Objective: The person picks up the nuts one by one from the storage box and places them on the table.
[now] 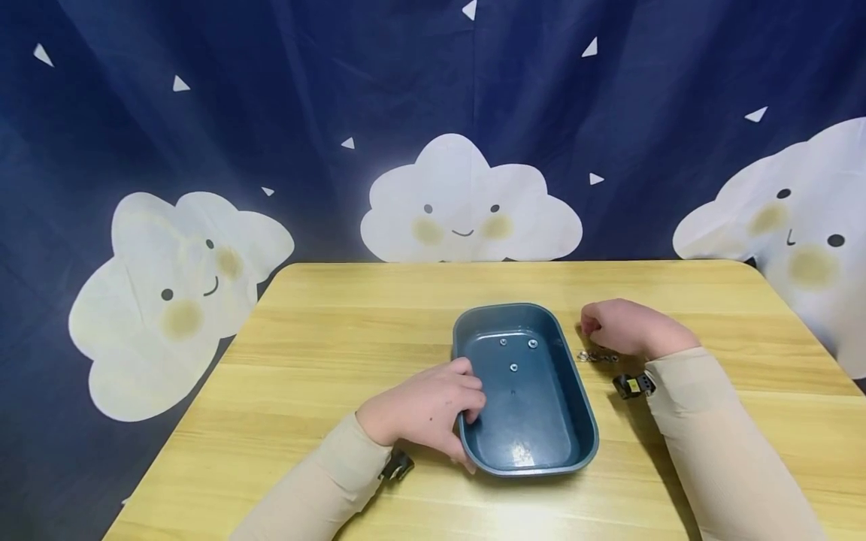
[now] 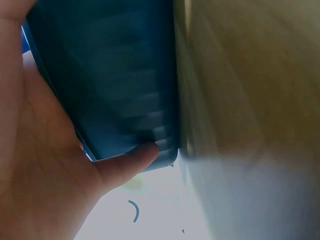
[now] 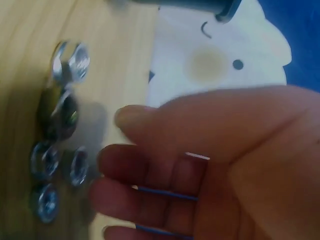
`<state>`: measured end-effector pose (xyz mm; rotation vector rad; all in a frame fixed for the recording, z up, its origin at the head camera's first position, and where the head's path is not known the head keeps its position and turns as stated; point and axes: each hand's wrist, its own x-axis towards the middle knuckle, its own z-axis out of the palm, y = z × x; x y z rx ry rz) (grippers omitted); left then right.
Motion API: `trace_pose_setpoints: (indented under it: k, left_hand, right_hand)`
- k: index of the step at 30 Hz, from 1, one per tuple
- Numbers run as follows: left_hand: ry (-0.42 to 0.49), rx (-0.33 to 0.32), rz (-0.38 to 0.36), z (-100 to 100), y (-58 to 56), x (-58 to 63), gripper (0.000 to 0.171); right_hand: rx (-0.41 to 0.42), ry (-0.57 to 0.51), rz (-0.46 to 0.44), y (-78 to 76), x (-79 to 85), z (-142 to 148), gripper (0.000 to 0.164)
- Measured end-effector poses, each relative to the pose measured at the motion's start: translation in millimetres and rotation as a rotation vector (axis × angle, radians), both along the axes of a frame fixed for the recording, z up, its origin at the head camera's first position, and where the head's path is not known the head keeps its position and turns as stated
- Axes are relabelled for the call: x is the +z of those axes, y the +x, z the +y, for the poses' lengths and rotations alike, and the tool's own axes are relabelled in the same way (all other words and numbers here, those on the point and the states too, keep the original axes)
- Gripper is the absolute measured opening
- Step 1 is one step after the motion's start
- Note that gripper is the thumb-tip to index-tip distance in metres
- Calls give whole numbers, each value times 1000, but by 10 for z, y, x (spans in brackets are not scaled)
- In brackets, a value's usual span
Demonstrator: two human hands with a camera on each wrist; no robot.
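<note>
A dark blue-green rectangular tray [image 1: 541, 413] stands on the wooden table. My left hand [image 1: 429, 406] grips its left side, fingers hooked over the rim and thumb against the outer wall; the left wrist view shows that thumb [image 2: 127, 162] on the ribbed side. Inside the tray lie three small metal nuts [image 1: 532, 343], spread over its far half. Right of the tray, my right hand [image 1: 632, 328] hovers just beyond a small group of metal nuts [image 1: 598, 358]. In the right wrist view its fingers bend loosely, thumb apart from them, and several shiny nuts [image 3: 46, 202] lie near the fingertips.
The wooden table [image 1: 325, 338] extends around the tray on all sides. Behind it hangs a dark blue curtain [image 1: 406, 83] with smiling white clouds. Each wrist carries a small black camera [image 1: 634, 385] on a strap.
</note>
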<state>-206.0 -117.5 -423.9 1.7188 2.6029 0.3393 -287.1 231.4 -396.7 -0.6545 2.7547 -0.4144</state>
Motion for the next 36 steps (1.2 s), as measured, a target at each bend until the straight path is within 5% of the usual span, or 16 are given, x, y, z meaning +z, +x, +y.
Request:
trace_pose_setpoints:
  k: [7,12,16,25,36]
  left_hand:
    - [18,-6,3,-5,-21,-21,59]
    - [13,-6,2,-5,-21,-11,59]
    - [10,-4,5,-5,-22,-8,59]
    - [9,1,1,-2,-9,6,59]
    - [7,2,7,-11,-12,2,59]
  right_hand:
    - [61,-64,111,61,128,-144,11]
    - [100,-94,110,124,205,-275,12]
    - [95,-79,99,152,242,-336,10]
    - [42,-73,231,224,370,-298,7]
    - [123,-123,283,383,480,-531,5]
